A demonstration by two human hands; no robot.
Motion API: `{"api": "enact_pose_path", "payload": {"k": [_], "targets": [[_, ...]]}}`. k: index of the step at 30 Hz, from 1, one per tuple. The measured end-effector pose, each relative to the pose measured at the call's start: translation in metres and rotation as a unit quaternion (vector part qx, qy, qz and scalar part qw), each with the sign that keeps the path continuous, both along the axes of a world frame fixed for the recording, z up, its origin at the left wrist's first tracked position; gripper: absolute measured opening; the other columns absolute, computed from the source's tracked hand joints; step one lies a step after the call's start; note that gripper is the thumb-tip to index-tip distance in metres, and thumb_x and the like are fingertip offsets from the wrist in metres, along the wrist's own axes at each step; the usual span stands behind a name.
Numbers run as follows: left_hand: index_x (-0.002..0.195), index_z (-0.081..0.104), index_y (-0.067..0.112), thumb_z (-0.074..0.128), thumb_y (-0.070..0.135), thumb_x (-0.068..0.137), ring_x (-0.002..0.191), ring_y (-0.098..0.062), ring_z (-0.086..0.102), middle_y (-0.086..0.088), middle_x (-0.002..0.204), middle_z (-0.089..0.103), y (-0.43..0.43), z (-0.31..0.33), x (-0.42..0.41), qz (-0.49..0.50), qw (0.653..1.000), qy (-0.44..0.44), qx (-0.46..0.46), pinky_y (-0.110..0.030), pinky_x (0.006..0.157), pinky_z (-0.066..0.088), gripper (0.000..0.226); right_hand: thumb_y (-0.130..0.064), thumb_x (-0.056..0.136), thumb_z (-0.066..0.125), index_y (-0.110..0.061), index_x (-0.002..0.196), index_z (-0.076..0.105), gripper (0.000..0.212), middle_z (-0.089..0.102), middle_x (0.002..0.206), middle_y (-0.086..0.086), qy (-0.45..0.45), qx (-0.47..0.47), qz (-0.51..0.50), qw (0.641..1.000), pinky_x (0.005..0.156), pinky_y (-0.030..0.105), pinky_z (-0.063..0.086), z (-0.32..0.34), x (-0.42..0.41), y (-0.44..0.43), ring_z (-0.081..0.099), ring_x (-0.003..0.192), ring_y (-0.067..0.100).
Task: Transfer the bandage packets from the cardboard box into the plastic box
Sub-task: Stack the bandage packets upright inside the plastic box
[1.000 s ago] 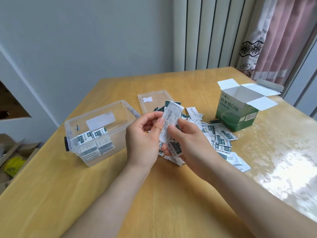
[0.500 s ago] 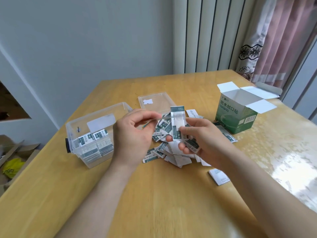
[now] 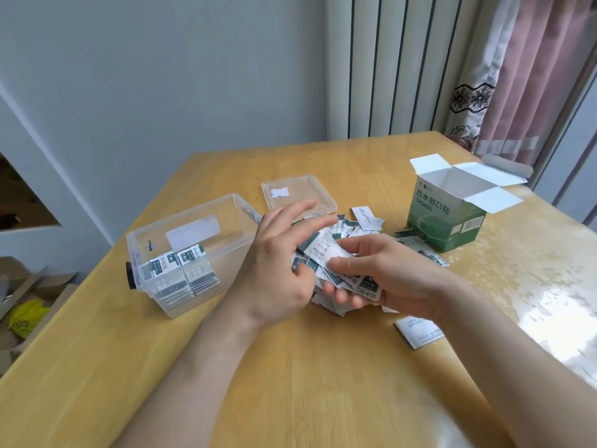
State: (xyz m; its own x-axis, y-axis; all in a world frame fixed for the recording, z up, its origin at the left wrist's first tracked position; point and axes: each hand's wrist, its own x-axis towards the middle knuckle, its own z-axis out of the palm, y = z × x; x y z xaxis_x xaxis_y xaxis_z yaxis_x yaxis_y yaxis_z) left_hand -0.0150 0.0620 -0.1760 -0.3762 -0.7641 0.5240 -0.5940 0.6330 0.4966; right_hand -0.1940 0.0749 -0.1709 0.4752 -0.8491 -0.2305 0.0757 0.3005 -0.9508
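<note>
A clear plastic box (image 3: 226,205) stands at the left of the table with stacked bandage packets (image 3: 176,273) inside. The green cardboard box (image 3: 445,218) stands open at the right. Between them lies a loose pile of white-and-green packets (image 3: 352,226). My right hand (image 3: 384,273) holds a small stack of packets (image 3: 326,250) above the pile, thumb on top and fingers curled underneath. My left hand (image 3: 284,263) hovers just left of that stack with its fingers spread and blurred, holding nothing. Much of the pile is hidden behind both hands.
The plastic box's clear lid (image 3: 298,194) lies flat behind the pile. One stray packet (image 3: 418,331) lies near my right wrist. The wooden table (image 3: 290,376) ends at the left, where cardboard and a yellow item (image 3: 26,316) sit on the floor.
My left hand let go of the packet and opened its fingers. The packet that stood upright in my right hand now lies tilted on the stack. The view has shifted slightly.
</note>
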Motion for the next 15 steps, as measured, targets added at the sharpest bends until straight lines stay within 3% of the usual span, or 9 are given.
{"api": "enact_pose_path", "payload": {"k": [2, 4, 6, 8, 11, 15], "targets": [[0.140, 0.045, 0.036, 0.051, 0.007, 0.066, 0.142, -0.001, 0.014, 0.014, 0.154, 0.024, 0.0041, 0.0027, 0.0007, -0.033, 0.997, -0.046, 0.061, 0.000, 0.105, 0.010, 0.080, -0.006, 0.097, 0.052, 0.009, 0.109, 0.055, 0.019, 0.061, 0.078, 0.019, 0.039, -0.028, 0.022, 0.999, 0.045, 0.020, 0.046, 0.0004, 0.0006, 0.0013, 0.058, 0.060, 0.021], [0.144, 0.037, 0.036, 0.058, 0.011, 0.071, 0.143, 0.001, 0.011, 0.017, 0.154, 0.018, 0.0054, -0.0015, 0.0001, -0.049, 0.991, -0.092, 0.082, -0.002, 0.106, 0.010, 0.080, -0.005, 0.096, 0.053, 0.007, 0.101, 0.058, 0.014, 0.063, 0.075, 0.018, 0.064, -0.040, 0.025, 0.997, 0.047, 0.020, 0.047, 0.0003, 0.0009, 0.0025, 0.060, 0.060, 0.021], [0.142, 0.043, 0.031, 0.066, 0.015, 0.076, 0.137, -0.002, 0.028, 0.016, 0.147, 0.030, 0.0050, -0.0048, -0.0005, -0.051, 0.988, -0.110, 0.094, -0.012, 0.109, 0.025, 0.072, -0.004, 0.096, 0.053, 0.007, 0.100, 0.060, 0.014, 0.064, 0.073, 0.018, 0.069, -0.038, 0.018, 0.997, 0.048, 0.020, 0.049, 0.0009, 0.0002, 0.0024, 0.062, 0.060, 0.020], [0.135, 0.052, 0.029, 0.067, 0.015, 0.076, 0.120, -0.001, 0.045, 0.017, 0.131, 0.043, 0.0043, -0.0047, -0.0003, -0.038, 0.990, -0.100, 0.091, -0.020, 0.101, 0.039, 0.062, -0.004, 0.096, 0.053, 0.010, 0.102, 0.060, 0.017, 0.064, 0.073, 0.019, 0.058, -0.031, 0.011, 0.998, 0.048, 0.019, 0.049, 0.0021, -0.0016, 0.0016, 0.062, 0.058, 0.020], [0.123, 0.063, 0.029, 0.070, 0.014, 0.076, 0.102, -0.002, 0.051, 0.015, 0.114, 0.053, 0.0030, -0.0009, 0.0007, 0.000, 0.994, -0.082, 0.073, -0.019, 0.089, 0.042, 0.050, -0.003, 0.094, 0.056, 0.012, 0.105, 0.060, 0.019, 0.066, 0.075, 0.020, 0.039, -0.018, -0.013, 0.999, 0.047, 0.020, 0.049, 0.0033, -0.0044, 0.0001, 0.062, 0.055, 0.019], [0.119, 0.063, 0.034, 0.080, 0.036, 0.072, 0.099, -0.001, 0.055, 0.014, 0.108, 0.056, 0.0041, 0.0016, -0.0001, -0.015, 0.990, -0.062, 0.127, -0.016, 0.085, 0.042, 0.050, -0.004, 0.088, 0.065, 0.007, 0.105, 0.064, 0.020, 0.069, 0.078, 0.017, 0.042, -0.023, -0.094, 0.994, 0.049, 0.019, 0.052, 0.0032, -0.0051, -0.0017, 0.064, 0.057, 0.018]]}}
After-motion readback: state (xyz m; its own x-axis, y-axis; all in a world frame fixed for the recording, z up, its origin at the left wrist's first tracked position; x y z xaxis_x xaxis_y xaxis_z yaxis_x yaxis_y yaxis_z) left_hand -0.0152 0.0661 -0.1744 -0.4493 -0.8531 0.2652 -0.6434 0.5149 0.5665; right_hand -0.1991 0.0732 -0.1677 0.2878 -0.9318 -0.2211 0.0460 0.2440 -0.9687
